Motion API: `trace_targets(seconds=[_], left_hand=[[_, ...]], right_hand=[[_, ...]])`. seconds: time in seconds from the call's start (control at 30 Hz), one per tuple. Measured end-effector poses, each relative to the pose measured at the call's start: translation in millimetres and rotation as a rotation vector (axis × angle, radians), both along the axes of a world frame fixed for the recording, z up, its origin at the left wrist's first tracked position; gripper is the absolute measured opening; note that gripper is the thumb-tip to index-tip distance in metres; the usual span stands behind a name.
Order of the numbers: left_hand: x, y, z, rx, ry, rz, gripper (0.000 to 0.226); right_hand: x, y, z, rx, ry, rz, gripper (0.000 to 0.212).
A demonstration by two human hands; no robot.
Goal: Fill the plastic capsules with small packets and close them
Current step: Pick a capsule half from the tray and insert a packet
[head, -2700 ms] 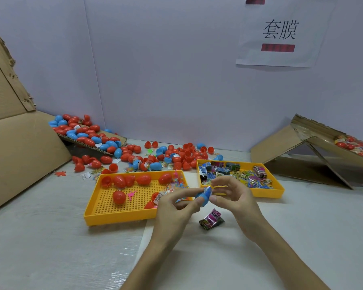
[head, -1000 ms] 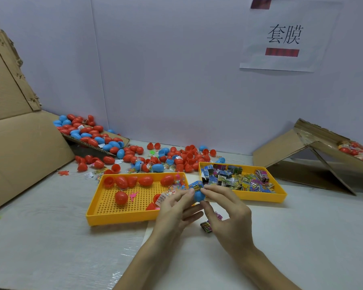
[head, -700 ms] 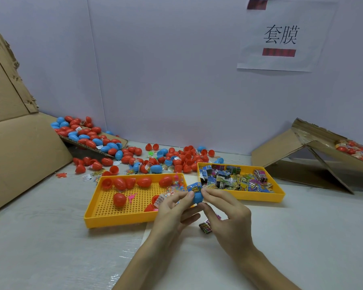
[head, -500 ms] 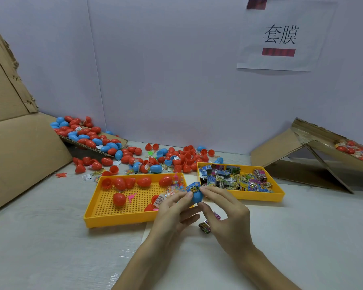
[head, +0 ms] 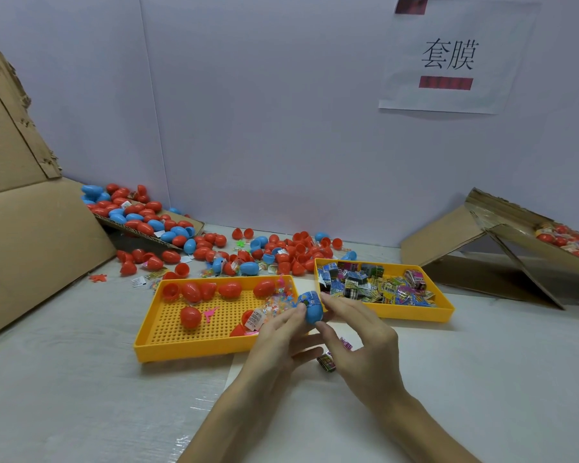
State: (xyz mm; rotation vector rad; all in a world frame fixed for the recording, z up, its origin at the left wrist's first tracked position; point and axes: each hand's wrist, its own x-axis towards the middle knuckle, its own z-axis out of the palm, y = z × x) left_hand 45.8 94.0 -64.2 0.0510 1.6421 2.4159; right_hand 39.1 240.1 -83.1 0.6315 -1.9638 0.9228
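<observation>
Fingers [head: 292,317] of our left hand [head: 274,339] and right hand [head: 365,349] pinch the blue capsule [head: 313,312] from both sides, held above the surface [head: 482,379], a printed packet [head: 310,296] poking from its open top. Left of the capsule sits a perforated yellow tray [head: 181,350] with red capsules [head: 229,289]; right of it, a second tray [head: 415,313] of packets; just nearer than it, two loose packets [head: 326,361]; beyond it, scattered red and blue capsules [head: 283,259].

A white paper sign [head: 455,58] with black writing and a red bar hangs on the pale wall [head: 264,111]. A big brown cardboard sheet [head: 30,245] leans at the left. Folded cardboard [head: 448,235] sits at the right on the grey tabletop [head: 64,379]. A tiny orange toy [head: 98,278] lies near the big sheet.
</observation>
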Motion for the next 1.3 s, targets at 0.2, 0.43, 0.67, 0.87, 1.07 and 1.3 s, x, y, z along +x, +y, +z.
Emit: trace_targets(seconds=[0.2,0.43,0.67,0.87,1.07,1.3], left_hand=[[2.6,0.0,-1.1,0.014,0.014,-0.015,0.039],[2.2,0.3,-1.5,0.064,0.017,-0.048,0.041],[0.0,-1.1,-1.7,0.060,0.033,0.018,0.026],[2.1,-1.5,-1.4,-0.009,0.060,-0.005,0.035],[2.3,-1.7,0.0,0.010,0.046,-0.021,0.033],[1.6,-3.2,-2.8,0.007,0.066,-0.027,0.034]], right_hand=[[-2.9,2.8,-1.4,0.022,0.070,-0.061,0.028],[-4.4,4.8,-2.2,0.002,0.091,-0.037,0.022],[-3.5,3.5,-2.3,0.040,0.088,-0.039,0.027],[-3.0,2.6,-2.1,0.063,0.032,-0.011,0.037],[-2.8,3.5,1.2,0.038,0.060,-0.003,0.028],[-1.8,3.1,0.7,0.042,0.075,0.045,0.023]])
